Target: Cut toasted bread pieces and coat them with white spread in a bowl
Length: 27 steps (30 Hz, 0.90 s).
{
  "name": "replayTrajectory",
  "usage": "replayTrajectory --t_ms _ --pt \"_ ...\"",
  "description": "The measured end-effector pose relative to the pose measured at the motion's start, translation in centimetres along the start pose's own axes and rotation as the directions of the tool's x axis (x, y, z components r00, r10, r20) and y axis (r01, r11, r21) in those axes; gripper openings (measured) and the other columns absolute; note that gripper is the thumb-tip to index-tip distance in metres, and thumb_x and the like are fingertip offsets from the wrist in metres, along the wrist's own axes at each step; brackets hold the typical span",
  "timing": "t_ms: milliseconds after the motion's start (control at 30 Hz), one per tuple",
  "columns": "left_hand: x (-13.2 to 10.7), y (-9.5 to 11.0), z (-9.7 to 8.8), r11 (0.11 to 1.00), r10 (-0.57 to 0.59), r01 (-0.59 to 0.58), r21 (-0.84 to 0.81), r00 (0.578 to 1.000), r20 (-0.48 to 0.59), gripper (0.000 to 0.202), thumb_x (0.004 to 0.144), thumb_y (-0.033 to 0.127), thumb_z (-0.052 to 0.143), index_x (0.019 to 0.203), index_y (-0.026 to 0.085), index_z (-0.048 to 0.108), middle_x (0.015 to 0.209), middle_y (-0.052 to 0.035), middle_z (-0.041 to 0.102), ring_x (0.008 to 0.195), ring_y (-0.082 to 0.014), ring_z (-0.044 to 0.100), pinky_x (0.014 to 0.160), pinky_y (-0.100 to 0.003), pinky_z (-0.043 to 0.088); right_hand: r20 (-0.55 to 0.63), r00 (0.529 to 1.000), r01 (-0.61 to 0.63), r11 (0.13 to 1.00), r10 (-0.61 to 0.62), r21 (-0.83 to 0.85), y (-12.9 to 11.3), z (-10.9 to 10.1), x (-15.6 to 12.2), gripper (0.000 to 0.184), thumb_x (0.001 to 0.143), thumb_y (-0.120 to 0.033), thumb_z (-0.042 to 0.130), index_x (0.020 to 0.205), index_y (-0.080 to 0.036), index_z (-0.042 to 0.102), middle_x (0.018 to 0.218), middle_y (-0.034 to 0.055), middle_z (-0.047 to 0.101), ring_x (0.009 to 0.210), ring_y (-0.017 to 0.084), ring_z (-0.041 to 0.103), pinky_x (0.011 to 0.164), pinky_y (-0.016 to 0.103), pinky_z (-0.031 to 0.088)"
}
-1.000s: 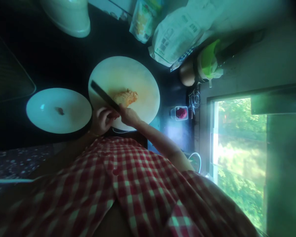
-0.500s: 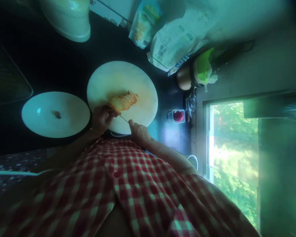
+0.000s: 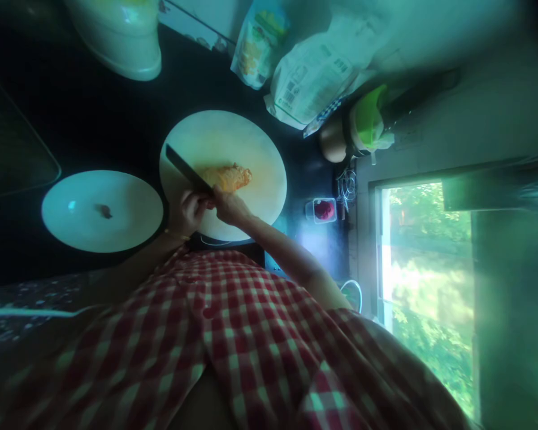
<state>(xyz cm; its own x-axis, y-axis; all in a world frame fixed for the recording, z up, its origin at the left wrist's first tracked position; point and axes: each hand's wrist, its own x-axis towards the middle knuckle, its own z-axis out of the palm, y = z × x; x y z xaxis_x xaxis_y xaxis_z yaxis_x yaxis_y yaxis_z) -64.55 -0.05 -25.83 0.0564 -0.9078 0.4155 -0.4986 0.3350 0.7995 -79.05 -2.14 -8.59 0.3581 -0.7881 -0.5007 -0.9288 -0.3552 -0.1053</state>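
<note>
An orange piece of food (image 3: 228,177) lies on a round white cutting board (image 3: 251,143). My right hand (image 3: 231,206) is closed on the handle of a dark knife (image 3: 186,170), whose blade points up and left across the near end of the food. My left hand (image 3: 189,212) is curled right beside it at the board's near edge, fingers closed at the food's end; what it pinches is hidden. A red checked shirt fills the lower part of the view.
A white plate (image 3: 130,209) with a small dark scrap (image 3: 104,211) sits left of the board. At the back stand a pale bowl (image 3: 121,42), food bags (image 3: 305,71), a green-lidded jar (image 3: 367,122). A small container (image 3: 325,210) and a window (image 3: 424,280) are to the right.
The knife, drawn back toward me half a second ago, is again laid across the near end of the food. My right hand has moved forward to the board.
</note>
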Motion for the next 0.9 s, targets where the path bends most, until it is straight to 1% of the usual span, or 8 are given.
replayTrajectory --t_ms 67,200,267,333,467,667,800,900 --pt "0.4 0.0 -0.1 1.000 0.006 -0.006 0.000 1.000 0.001 0.026 0.105 0.048 0.060 0.108 0.025 0.072 0.105 -0.0147 0.072 0.105 -0.0343 0.072 0.099 -0.050 0.057 -0.002 0.999 -0.033 0.999 0.033 0.003 0.6 0.0 -1.3 0.038 0.112 -0.009 0.035 0.147 -0.010 0.051 0.120 0.0167 0.083 0.112 0.024 0.081 0.088 0.029 0.058" --pt "0.6 0.0 -0.2 0.999 0.040 -0.040 0.022 0.999 0.005 0.028 0.106 0.050 0.058 0.104 0.025 0.069 0.097 -0.0125 0.074 0.098 -0.0337 0.072 0.097 -0.052 0.056 0.052 0.996 -0.066 0.997 0.068 -0.046 2.0 0.7 -5.4 0.041 0.112 -0.012 0.031 0.148 -0.013 0.050 0.112 0.0171 0.084 0.105 0.028 0.082 0.086 0.035 0.061" --pt "0.6 0.1 -0.2 0.999 0.042 -0.042 0.026 0.999 -0.002 0.030 0.107 0.052 0.057 0.100 0.025 0.068 0.095 -0.0124 0.074 0.100 -0.0337 0.072 0.098 -0.052 0.057 0.076 0.995 -0.054 0.996 0.060 -0.072 2.5 0.9 -6.8 0.041 0.113 -0.013 0.029 0.148 -0.014 0.050 0.110 0.0168 0.084 0.105 0.029 0.082 0.086 0.035 0.061" --pt "0.5 0.3 -0.3 0.999 0.034 -0.033 0.029 0.999 -0.017 0.032 0.107 0.054 0.057 0.098 0.025 0.067 0.094 -0.0125 0.073 0.103 -0.0337 0.071 0.099 -0.052 0.057 0.099 0.994 -0.037 0.995 0.046 -0.088 2.7 0.8 -7.3 0.040 0.113 -0.013 0.030 0.147 -0.014 0.050 0.111 0.0164 0.084 0.104 0.028 0.082 0.086 0.034 0.061" --pt "0.2 0.6 -0.3 0.999 0.013 -0.011 0.043 0.999 -0.032 0.033 0.109 0.054 0.054 0.097 0.026 0.068 0.095 -0.0123 0.072 0.103 -0.0322 0.071 0.098 -0.051 0.059 0.135 0.991 -0.013 0.995 0.026 -0.095 3.0 0.3 -6.8 0.037 0.112 -0.012 0.034 0.146 -0.013 0.050 0.112 0.0170 0.084 0.104 0.028 0.083 0.085 0.035 0.062" --pt "-0.3 0.8 -0.2 1.000 -0.006 0.007 0.028 1.000 -0.018 0.028 0.109 0.045 0.055 0.096 0.027 0.071 0.093 -0.0122 0.073 0.098 -0.0320 0.072 0.095 -0.049 0.059 0.181 0.983 0.004 0.998 0.006 -0.055 3.4 -0.7 -4.7 0.035 0.111 -0.011 0.038 0.145 -0.013 0.047 0.114 0.0182 0.083 0.106 0.030 0.082 0.086 0.037 0.063" --pt "-0.6 1.0 -0.2 0.999 -0.030 0.031 0.032 0.999 -0.044 0.037 0.110 0.051 0.052 0.092 0.025 0.072 0.094 -0.0123 0.073 0.095 -0.0300 0.073 0.089 -0.045 0.059 0.226 0.974 0.022 0.999 -0.016 -0.027 2.7 -1.3 -2.8 0.041 0.105 -0.008 0.046 0.146 -0.014 0.047 0.120 0.0176 0.083 0.109 0.028 0.081 0.085 0.035 0.062" --pt "-0.9 0.8 -0.2 0.999 -0.016 0.016 0.036 1.000 -0.018 0.046 0.111 0.058 0.050 0.089 0.023 0.071 0.089 -0.0114 0.071 0.087 -0.0269 0.071 0.082 -0.042 0.057 0.179 0.984 0.022 0.999 -0.027 0.029 1.6 -0.9 -0.8 0.039 0.107 -0.008 0.048 0.145 -0.014 0.049 0.122 0.0142 0.083 0.110 0.024 0.080 0.084 0.029 0.058"
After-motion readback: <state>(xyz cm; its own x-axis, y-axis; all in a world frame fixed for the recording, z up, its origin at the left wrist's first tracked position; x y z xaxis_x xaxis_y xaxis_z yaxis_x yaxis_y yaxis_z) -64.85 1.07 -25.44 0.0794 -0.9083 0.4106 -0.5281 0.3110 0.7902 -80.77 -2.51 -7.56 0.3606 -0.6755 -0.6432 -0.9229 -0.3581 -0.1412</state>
